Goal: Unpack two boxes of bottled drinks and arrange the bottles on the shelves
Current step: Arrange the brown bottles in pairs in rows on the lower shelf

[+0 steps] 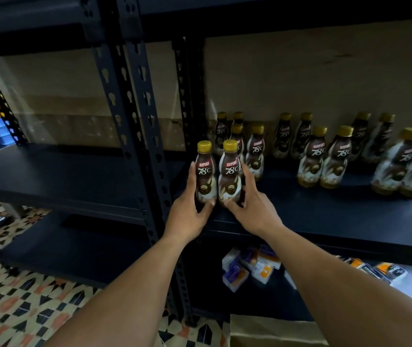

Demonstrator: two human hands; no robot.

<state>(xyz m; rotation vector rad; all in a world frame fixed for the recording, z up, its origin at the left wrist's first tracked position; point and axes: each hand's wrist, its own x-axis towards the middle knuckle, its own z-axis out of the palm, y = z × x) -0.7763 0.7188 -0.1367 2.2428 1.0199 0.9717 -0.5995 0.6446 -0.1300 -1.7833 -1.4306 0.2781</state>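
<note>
The left hand point(187, 211) grips the left bottle point(205, 171) and the right hand point(252, 209) grips the right bottle point(230, 171), each with fingers curled round the lower body and a thumb at the base. Both bottles stand upright and touching, just right of the post point(147, 126), at the front edge of the shelf point(325, 216). The light is dim and the hands cover the bases, so I cannot tell whether the bottles rest on the shelf or are held just above it. That is the first risk: if the hands let go while a base overhangs the lip, a bottle probably tips forward and drops toward the packs point(250, 266) on the level below, right of the post. The bottles are waisted and top-heavy in look, so an uneven release of one could knock its neighbour over. Pushing them back carelessly is the second risk: the nearest standing bottles point(256, 151) are close behind, further right of the post, and a hard shove could topple that cluster like skittles. Third, the left hand sits nearest the post, so sliding the pair leftward could jam knuckles or the left bottle against the metal and twist the grip.
</note>
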